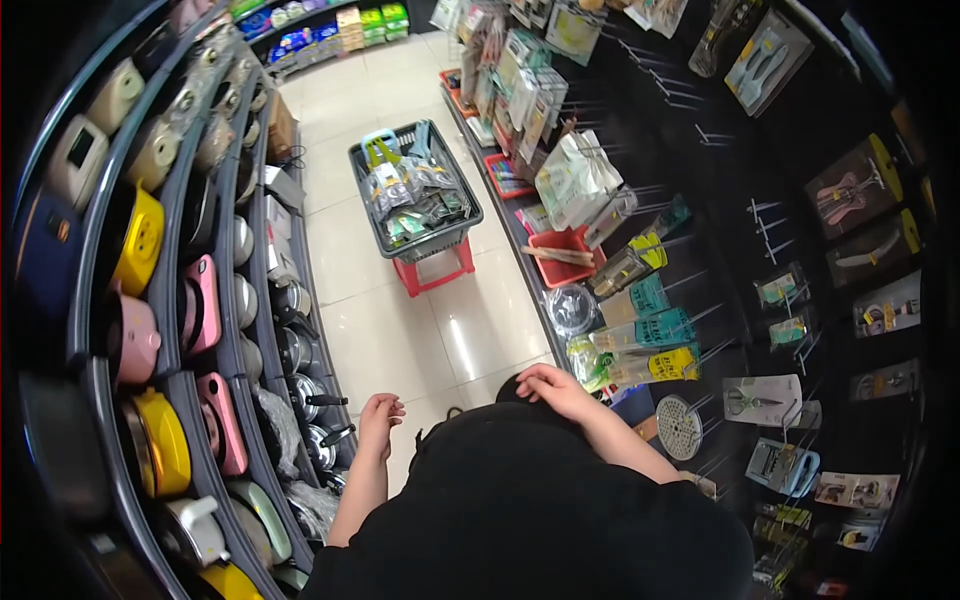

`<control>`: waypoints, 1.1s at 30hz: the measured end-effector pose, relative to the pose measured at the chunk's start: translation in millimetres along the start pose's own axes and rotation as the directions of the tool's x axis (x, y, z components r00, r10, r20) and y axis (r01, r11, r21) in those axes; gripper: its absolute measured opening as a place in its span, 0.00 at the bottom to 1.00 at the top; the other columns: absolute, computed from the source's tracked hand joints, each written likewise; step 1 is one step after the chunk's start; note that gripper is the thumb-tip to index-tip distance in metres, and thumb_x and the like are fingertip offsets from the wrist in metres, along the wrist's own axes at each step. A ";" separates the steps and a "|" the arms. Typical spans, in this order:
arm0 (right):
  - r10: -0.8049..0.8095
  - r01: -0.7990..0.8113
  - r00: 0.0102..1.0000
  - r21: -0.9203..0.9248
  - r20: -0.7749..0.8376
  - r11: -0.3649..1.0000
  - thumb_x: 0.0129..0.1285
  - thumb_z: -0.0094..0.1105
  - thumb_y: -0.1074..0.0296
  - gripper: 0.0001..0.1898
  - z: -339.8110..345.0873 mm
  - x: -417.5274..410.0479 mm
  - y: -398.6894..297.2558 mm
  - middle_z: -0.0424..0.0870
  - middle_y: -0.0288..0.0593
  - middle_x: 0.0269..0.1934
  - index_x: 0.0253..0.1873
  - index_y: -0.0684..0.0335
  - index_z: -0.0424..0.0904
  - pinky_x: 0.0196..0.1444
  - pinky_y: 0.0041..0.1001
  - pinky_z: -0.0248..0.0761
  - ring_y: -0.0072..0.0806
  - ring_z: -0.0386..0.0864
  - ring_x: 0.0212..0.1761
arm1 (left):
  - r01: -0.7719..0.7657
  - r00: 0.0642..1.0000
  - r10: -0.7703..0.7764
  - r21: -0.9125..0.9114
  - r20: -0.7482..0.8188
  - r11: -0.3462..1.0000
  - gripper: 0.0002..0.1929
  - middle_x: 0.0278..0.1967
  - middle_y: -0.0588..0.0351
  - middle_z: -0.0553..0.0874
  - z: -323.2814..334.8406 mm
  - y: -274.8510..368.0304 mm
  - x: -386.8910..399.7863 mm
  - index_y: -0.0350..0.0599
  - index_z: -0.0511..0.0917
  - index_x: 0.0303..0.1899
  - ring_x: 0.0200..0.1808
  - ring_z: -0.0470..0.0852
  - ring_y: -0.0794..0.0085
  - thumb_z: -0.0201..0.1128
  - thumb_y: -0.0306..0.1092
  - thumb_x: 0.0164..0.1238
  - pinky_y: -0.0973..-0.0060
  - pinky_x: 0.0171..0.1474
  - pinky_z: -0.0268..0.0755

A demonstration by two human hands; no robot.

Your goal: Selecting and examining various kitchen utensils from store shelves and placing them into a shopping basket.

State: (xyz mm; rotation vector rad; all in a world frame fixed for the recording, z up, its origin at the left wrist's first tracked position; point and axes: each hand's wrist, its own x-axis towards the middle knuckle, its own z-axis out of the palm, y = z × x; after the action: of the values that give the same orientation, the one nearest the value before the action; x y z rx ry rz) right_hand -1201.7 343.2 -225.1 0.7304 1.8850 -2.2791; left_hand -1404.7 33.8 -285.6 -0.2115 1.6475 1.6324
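Note:
My left hand (pixel 381 426) hangs over the aisle at my left side, fingers loosely bent and slightly apart, with nothing visible in it. Nearest to it are metal pans with black handles (pixel 328 400) on the lowest left shelf. In front of my body, over my dark clothing, is my right hand (pixel 553 390), also relaxed and holding nothing. Bagged goods with a yellow label (pixel 664 365) hang just beyond it. Farther ahead, a dark green plastic basket (pixel 429 246) rests on a red stool (pixel 436 276). Packaged kitchen utensils (pixel 416 180) fill the basket.
Shelves on the left carry pink pots (pixel 135 337), yellow pots (pixel 161 442) and rice cookers (pixel 154 154). Along the right, a dark hook wall holds scissors (pixel 761 399), a round perforated disc (pixel 679 427) and a blue grater (pixel 781 466). Red bins (pixel 551 270) stand on its base shelf.

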 end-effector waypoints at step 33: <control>0.256 -0.015 0.821 0.428 -0.511 0.904 0.75 0.44 0.68 0.10 -80.4 262.5 -120.4 0.82 0.40 0.41 0.52 0.64 0.75 0.49 0.26 0.73 0.25 0.80 0.47 | 0.473 0.834 -0.552 -0.517 0.002 0.713 0.17 0.33 0.48 0.84 88.7 172.2 620.9 0.38 0.71 0.47 0.30 0.86 0.63 0.44 0.44 0.79 0.75 0.27 0.79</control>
State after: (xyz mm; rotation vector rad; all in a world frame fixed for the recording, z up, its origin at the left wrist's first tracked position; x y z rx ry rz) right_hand -1453.0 506.2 -235.8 1.6986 1.4322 -2.5779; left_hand -1893.2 389.6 -525.9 -0.9996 1.0789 1.5784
